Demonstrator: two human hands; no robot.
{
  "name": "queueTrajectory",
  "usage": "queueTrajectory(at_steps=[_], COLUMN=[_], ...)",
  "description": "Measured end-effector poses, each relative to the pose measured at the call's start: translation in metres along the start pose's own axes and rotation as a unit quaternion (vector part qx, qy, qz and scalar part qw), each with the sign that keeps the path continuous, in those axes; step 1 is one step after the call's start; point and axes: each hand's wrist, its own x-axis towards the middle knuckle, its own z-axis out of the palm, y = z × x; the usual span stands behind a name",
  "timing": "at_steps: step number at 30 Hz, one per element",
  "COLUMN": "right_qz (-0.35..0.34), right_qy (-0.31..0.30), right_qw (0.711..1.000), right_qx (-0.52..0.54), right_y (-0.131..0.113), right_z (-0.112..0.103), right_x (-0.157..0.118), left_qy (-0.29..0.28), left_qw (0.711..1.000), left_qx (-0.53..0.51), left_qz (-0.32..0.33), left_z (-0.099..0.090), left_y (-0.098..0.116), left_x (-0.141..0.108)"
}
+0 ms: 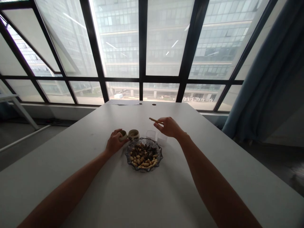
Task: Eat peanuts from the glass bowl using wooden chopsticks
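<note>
My left hand [114, 142] is closed around the side of a small ceramic cup [123, 135], tilted a little. Right beside it stands a second ceramic cup [133, 134] with dark markings. In my right hand [171, 126] is a pair of wooden chopsticks [155, 120], held above the table with tips pointing left; whether the tips are apart is too small to tell. A clear scalloped bowl [127, 156] in front holds peanuts, other pale nuts and dark seeds. Behind its right side stand two clear plastic cups, one left [151, 135] and one right [162, 138], the latter below my right hand.
The white table [99, 196] runs toward a large window wall. Papers [124, 102] lie at its far edge near two dark round holes. A blue curtain [256, 82] hangs on the right. Another white table [9, 96] stands at the far left.
</note>
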Motion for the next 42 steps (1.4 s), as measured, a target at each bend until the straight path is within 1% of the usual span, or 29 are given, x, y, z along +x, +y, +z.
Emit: queueTrajectory(at_steps=[1, 3, 5, 7, 10, 14, 16, 17, 18, 19, 21, 24, 26, 29, 35, 37, 39, 41, 42], right_qz=[-0.013, -0.047, -0.067, -0.073, -0.070, -0.080, -0.077, -0.067, -0.045, -0.009, 0.057, 0.105, 0.129, 0.154, 0.182, 0.187, 0.187, 0.175, 0.165], right_qy=[0.022, 0.071, 0.124, 0.163, 0.191, 0.199, 0.219, 0.228, 0.226, 0.218, 0.206, 0.198, 0.206, 0.200, 0.247, 0.257, 0.260, 0.243, 0.223], right_qw=[0.999, 0.992, 0.971, 0.946, 0.916, 0.883, 0.886, 0.895, 0.907, 0.917, 0.924, 0.923, 0.915, 0.917, 0.907, 0.904, 0.903, 0.908, 0.914], right_qx=[0.021, 0.098, 0.193, 0.270, 0.345, 0.417, 0.401, 0.377, 0.352, 0.334, 0.317, 0.314, 0.322, 0.307, 0.287, 0.285, 0.286, 0.291, 0.295], right_y=[-0.001, -0.005, -0.011, -0.020, -0.037, -0.060, -0.064, -0.064, -0.063, -0.061, -0.058, -0.055, -0.054, -0.051, -0.045, -0.045, -0.046, -0.046, -0.045], right_z=[-0.006, -0.016, -0.020, -0.017, -0.007, 0.004, 0.007, 0.009, 0.010, 0.013, 0.019, 0.030, 0.037, 0.045, 0.054, 0.052, 0.047, 0.038, 0.033], right_x=[-0.001, -0.002, -0.002, 0.000, 0.004, 0.002, -0.004, -0.009, -0.013, -0.019, -0.031, -0.053, -0.068, -0.091, -0.135, -0.142, -0.141, -0.132, -0.125], left_qy=[-0.004, -0.006, 0.002, 0.009, 0.013, 0.021, 0.027, 0.028, 0.026, 0.020, 0.002, -0.026, -0.035, -0.040, -0.036, -0.039, -0.041, -0.040, -0.039], left_qw=[1.000, 1.000, 0.999, 0.999, 1.000, 0.999, 0.999, 0.999, 0.999, 0.999, 0.998, 0.995, 0.992, 0.988, 0.982, 0.981, 0.981, 0.983, 0.983], left_qx=[-0.010, -0.025, -0.033, -0.035, -0.028, -0.030, -0.036, -0.039, -0.043, -0.048, -0.064, -0.095, -0.116, -0.142, -0.182, -0.184, -0.178, -0.169, -0.165], left_qz=[0.004, 0.011, 0.011, 0.006, -0.001, -0.001, -0.007, -0.007, -0.005, -0.001, 0.014, 0.035, 0.037, 0.037, 0.042, 0.052, 0.058, 0.063, 0.065], left_z=[-0.001, -0.004, -0.006, -0.007, -0.007, -0.004, -0.003, -0.002, -0.001, 0.000, 0.001, 0.001, 0.001, 0.004, 0.012, 0.013, 0.012, 0.010, 0.010], left_y=[-0.001, -0.004, -0.005, -0.006, -0.003, 0.002, 0.005, 0.005, 0.005, 0.004, 0.001, -0.006, -0.010, -0.013, -0.013, -0.012, -0.011, -0.011, -0.011], left_x=[-0.001, -0.004, -0.009, -0.013, -0.015, -0.015, -0.015, -0.014, -0.014, -0.012, -0.008, -0.001, 0.003, 0.006, 0.010, 0.010, 0.009, 0.008, 0.007])
